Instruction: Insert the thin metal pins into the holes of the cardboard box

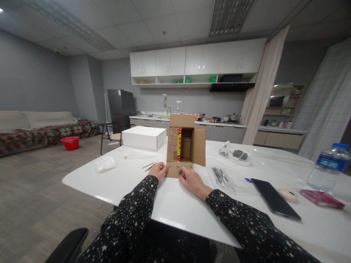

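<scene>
An open cardboard box point(199, 146) stands on the white table with its opening toward me. Small grey, shiny dots are scattered over its left flap, and a row of them runs along the lower flap point(172, 171). My left hand point(158, 171) is closed at the left edge of that lower flap, thumb and fingers pinching it. Over the right part of the same flap, my right hand point(191, 180) has its fingers curled and closed; whatever is between the fingertips is hidden. Thin dark sticks point(149, 166) lie just left of my left hand.
A white box point(144, 138) and crumpled white tissue point(105, 164) are on the left. To the right lie a clear packet of dark slim pieces point(221, 177), a white corded device point(238, 155), a black phone point(274, 198), a pink box point(321, 199) and a water bottle point(329, 166).
</scene>
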The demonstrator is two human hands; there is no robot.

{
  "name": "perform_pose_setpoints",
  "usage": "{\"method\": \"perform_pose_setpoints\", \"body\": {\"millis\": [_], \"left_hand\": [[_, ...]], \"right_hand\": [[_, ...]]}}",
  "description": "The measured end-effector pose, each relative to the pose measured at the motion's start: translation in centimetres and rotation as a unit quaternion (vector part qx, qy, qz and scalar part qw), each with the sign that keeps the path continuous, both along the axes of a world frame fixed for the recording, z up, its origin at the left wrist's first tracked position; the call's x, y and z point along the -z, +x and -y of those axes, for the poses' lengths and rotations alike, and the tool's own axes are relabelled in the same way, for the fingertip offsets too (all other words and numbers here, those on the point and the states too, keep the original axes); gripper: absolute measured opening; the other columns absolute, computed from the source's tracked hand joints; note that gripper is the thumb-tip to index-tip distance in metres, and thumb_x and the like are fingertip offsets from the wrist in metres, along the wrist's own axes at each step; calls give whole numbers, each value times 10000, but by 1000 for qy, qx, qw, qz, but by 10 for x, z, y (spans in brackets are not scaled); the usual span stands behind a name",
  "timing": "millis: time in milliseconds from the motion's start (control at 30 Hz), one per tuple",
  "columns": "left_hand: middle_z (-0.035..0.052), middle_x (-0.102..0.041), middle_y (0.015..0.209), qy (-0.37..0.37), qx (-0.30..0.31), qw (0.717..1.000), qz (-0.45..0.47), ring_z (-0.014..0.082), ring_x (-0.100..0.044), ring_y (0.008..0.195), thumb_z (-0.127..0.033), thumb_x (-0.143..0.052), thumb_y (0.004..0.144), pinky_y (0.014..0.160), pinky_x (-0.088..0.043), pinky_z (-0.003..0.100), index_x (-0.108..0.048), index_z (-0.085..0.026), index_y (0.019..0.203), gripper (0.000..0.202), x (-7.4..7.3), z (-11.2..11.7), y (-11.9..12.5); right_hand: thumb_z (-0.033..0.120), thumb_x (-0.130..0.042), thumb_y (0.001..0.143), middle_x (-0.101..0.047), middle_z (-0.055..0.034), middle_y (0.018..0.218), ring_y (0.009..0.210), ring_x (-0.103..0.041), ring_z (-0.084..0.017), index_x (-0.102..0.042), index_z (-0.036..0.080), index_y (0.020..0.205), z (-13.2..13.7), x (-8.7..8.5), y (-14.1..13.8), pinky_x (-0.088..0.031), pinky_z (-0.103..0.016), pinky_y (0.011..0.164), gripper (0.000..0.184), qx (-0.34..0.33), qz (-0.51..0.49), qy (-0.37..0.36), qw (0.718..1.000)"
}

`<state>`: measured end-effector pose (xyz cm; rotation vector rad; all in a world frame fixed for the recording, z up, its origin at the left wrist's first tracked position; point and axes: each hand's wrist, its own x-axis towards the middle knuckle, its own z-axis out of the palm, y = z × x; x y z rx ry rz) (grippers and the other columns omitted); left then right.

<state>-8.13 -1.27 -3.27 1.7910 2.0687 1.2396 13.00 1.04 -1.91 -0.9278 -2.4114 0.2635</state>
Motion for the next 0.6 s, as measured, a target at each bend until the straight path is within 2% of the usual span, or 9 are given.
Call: {"method": "perform_pose_setpoints", "body": {"millis": [167,600], "left_hand": [[-30,-503,506,2,1,1000,-3,128,-447,522,-446,-472,790,568,-321,247,-441,-204,591,315,2,-2,-2],[-21,-509,521,7,2,1000,-8,136,-451,535,-470,-457,780,568,-319,248,-449,-207,588,326,1,-1,0]], "right_hand": [[219,-468,872,-696,-41,850,772,-625,-177,-616,205,985,6,-2,1,-331,-250,627,187,-37,85,33,995],[241,-443,897,-704,-48,900,825,-633,-189,-629,210,1011,7,-2,3,-347,-252,656,220,-46,95,34,994]]}}
